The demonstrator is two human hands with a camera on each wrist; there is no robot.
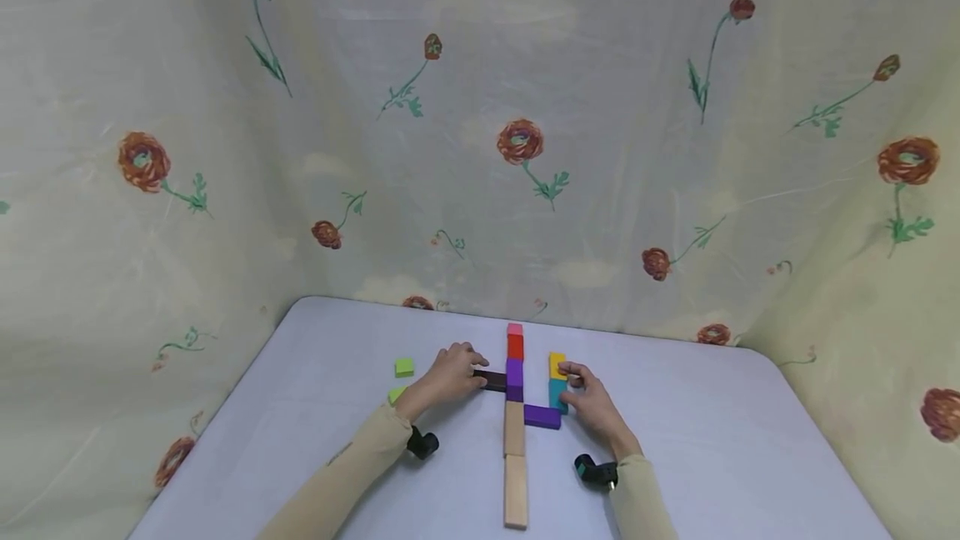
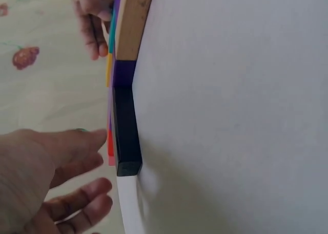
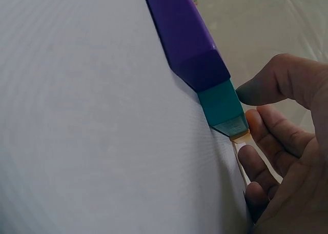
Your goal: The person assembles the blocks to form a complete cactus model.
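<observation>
In the head view my left hand [image 1: 450,373] is at the outer end of a black block [image 1: 491,381]. The left wrist view shows its thumb and loosely bent fingers spread apart beside that block, not gripping it. My right hand [image 1: 592,400] is by a teal block [image 1: 557,396] and a yellow block [image 1: 557,363], which lie end to end. In the right wrist view its thumb tip is close against the teal block's edge, and its fingers are relaxed near the yellow one; contact is hard to tell. A purple block [image 1: 542,417] links the teal block to the central column.
The column holds a pink block [image 1: 515,328], a red block [image 1: 515,347], another purple block [image 1: 514,380] and two wooden blocks [image 1: 515,490]. Two green blocks [image 1: 404,367] lie left, one partly behind my left arm. A flowered curtain [image 1: 480,190] surrounds the white table [image 1: 712,440].
</observation>
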